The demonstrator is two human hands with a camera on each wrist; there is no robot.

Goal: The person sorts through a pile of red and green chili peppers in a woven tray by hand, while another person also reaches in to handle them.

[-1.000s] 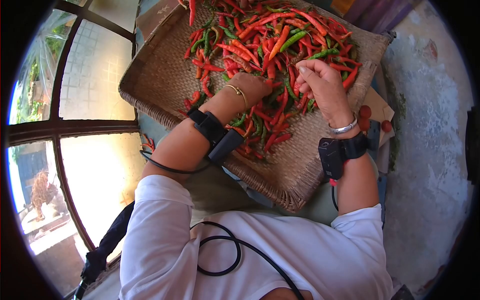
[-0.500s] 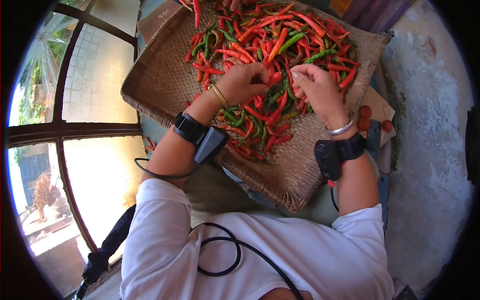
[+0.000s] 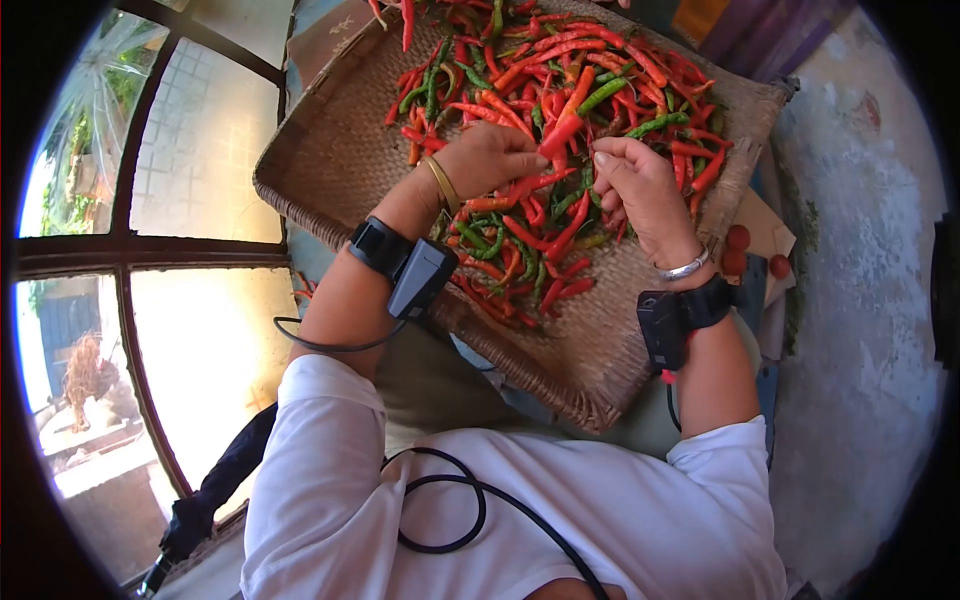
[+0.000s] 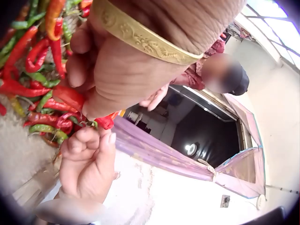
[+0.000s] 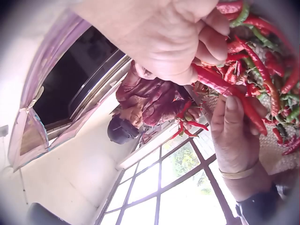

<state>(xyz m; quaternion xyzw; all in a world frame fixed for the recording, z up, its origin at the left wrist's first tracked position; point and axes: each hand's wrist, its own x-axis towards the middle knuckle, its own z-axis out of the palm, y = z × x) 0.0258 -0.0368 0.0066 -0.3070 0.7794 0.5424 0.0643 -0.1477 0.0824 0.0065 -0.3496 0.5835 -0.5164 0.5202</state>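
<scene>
My left hand [image 3: 490, 160] pinches a red chili pepper [image 3: 560, 137] between thumb and fingers, above a heap of red and green chili peppers [image 3: 520, 245]. Close by on the right, my right hand [image 3: 648, 190] has thumb and forefinger drawn together, the other fingers curled. In the right wrist view its fingertips meet one end of the same red chili, while the left thumb lies along the pepper's middle. The heap lies in a shallow woven basket [image 3: 330, 150]. From the left wrist, the left hand hides part of the pepper.
Across the basket sits another person [image 5: 150, 105] in a dark cap, with red chilies at one hand. Several small round red things [image 3: 735, 250] lie on a board beside the basket. A paned window [image 3: 205, 210] stands at left, with a dark folded umbrella [image 3: 215, 485] below it.
My left hand has come up out of the heap with a red chili and turned toward my right hand. The right hand has stayed almost in place. The other person's hand has left the far-left rim.
</scene>
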